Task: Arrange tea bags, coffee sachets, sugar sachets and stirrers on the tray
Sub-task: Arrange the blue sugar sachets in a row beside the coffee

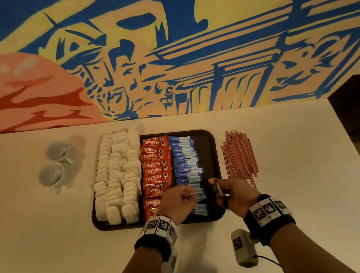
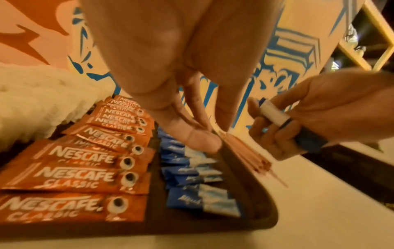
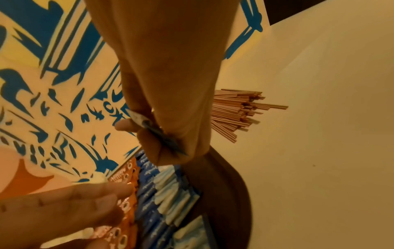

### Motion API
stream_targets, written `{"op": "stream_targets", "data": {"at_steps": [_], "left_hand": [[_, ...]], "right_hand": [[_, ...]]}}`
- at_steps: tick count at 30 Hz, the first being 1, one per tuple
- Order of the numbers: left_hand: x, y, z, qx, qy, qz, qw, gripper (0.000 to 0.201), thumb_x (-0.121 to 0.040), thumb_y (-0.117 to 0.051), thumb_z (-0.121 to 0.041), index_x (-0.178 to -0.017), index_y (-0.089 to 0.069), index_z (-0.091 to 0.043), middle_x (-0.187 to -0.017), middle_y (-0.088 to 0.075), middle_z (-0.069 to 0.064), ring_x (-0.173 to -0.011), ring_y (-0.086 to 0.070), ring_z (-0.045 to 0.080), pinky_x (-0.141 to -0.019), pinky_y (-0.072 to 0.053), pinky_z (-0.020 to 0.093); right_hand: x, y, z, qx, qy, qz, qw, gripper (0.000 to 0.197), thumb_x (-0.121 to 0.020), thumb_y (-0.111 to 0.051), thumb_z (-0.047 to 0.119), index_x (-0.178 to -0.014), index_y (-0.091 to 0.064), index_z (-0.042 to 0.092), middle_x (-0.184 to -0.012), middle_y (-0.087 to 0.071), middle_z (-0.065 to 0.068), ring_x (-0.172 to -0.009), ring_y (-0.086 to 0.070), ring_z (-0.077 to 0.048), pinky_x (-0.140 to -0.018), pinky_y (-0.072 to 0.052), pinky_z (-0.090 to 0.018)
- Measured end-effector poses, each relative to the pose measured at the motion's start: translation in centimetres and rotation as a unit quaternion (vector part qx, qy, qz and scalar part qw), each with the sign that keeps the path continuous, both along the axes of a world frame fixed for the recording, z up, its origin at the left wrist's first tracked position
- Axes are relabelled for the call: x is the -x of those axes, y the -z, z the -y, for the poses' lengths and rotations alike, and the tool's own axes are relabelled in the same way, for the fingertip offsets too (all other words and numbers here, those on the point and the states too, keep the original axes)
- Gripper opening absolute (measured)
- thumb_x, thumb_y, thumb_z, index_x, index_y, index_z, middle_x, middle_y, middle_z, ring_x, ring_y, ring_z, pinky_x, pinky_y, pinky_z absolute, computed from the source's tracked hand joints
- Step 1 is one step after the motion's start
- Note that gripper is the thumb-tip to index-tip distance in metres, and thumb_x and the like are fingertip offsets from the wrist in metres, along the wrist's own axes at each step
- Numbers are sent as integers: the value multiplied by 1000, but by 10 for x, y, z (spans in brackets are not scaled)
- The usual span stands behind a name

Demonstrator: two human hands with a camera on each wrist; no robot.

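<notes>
Dark rectangular plastic tray sits mid-table on the pale table, against the painted mural wall. On tray, left to right: white paper tea bags in rows, spilling over the left rim; orange Nescafe coffee sachets in a column; blue-and-white sugar sachets in a column. Right strip of the tray bare. Bundle of thin pink stirrers on the table just right of the tray. Two grey ceramic cups left of the tray, well apart from it.

"NESCAFE CLASSIC" in white letters on red coffee sachets, many in row on tray. "equal" on blue sugar sachets, barely readable.
</notes>
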State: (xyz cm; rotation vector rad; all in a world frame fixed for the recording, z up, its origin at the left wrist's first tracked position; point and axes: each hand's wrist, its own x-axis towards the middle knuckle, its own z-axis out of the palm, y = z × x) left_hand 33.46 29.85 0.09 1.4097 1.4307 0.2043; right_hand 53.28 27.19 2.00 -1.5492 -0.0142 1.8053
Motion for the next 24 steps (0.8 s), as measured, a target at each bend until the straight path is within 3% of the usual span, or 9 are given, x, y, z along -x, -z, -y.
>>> {"op": "stream_targets", "data": {"at_steps": [3,5,8,10,13,17,21,24], "left_hand": [[-12,-19,11,72,20,115,991,28,-88,-78,-23,-114,-67,-23,-112,-71,-1,-87,-73,14,-72,-59,25],[-19,-26,17,81,-3,148,986,38,-84,-82,-24,-118,-66,-17,-112,-72,0,-90,-74,17,-75,-61,29],[-24,-34,23,66,-72,189,977,27,-87,-78,-12,-112,-67,-11,-106,-74,6,-92,-74,23,-81,-63,41],[-24,-40,27,58,-120,220,966,18,-90,-72,-5,-107,-66,-4,-101,-75,12,-85,-75,24,-77,-63,38],[-25,-50,30,53,-159,241,956,16,-91,-70,-3,-106,-66,-1,-100,-75,15,-84,-74,24,-73,-60,31],[-33,-59,42,66,-149,243,956,21,-88,-75,-4,-108,-69,-5,-103,-75,11,-92,-74,27,-82,-61,38],[-36,-59,51,38,-201,233,951,18,-88,-72,3,-105,-68,-2,-98,-75,14,-78,-72,22,-73,-61,30],[-27,-53,53,42,-270,240,932,15,-86,-71,9,-97,-68,-1,-92,-72,16,-71,-70,20,-66,-60,27]], "right_hand": [[4,-12,-2,-33,38,-21,998,21,-104,-49,7,-106,-69,4,-74,-61,-10,-70,-55,-22,-62,-50,-32],[6,-21,-1,-66,54,-17,996,21,-105,-48,8,-111,-67,3,-69,-66,-10,-70,-61,-24,-64,-54,-34],[4,-29,4,-98,36,22,994,21,-105,-49,9,-112,-69,4,-80,-73,-10,-74,-71,-22,-62,-57,-32],[-1,-34,8,-102,24,53,993,18,-102,-56,9,-110,-72,5,-91,-74,-12,-84,-70,-25,-68,-57,-33],[-11,-37,13,-103,42,61,992,12,-97,-64,7,-103,-76,5,-93,-74,-12,-88,-68,-26,-78,-56,-34],[-18,-43,19,-121,54,50,990,11,-96,-65,0,-100,-74,1,-93,-73,-15,-83,-69,-23,-67,-59,-26],[-19,-46,22,-127,23,45,991,14,-91,-68,-6,-105,-69,-5,-94,-73,-20,-82,-72,-27,-64,-61,-26],[-20,-40,20,-115,-66,80,988,15,-87,-74,-4,-101,-70,-1,-80,-74,-16,-69,-70,-23,-59,-58,-26]]}}
